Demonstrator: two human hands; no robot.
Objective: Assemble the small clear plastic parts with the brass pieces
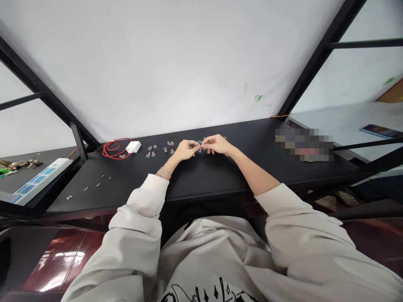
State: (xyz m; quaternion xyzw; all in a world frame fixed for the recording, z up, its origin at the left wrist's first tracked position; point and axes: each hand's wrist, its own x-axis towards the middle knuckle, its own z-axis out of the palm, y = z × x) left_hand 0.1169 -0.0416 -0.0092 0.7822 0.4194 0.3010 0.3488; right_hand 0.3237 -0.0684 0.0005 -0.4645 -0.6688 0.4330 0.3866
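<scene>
Both my hands meet over the far middle of a black table [204,176]. My left hand [186,149] and my right hand [216,144] each pinch a tiny silvery part [200,145] between fingertips, holding it just above the tabletop. Its exact shape is too small to make out. Several similar small metal parts [151,150] lie scattered on the table just left of my hands, and a couple more [170,146] sit nearer. Silver bracelets circle my left wrist.
A white charger block [133,147] with a coiled red cable [113,149] lies at the far left of the table. Tiny pale bits [85,189] dot the near left. A power strip [37,182] sits on the left bench. A phone [380,131] lies far right.
</scene>
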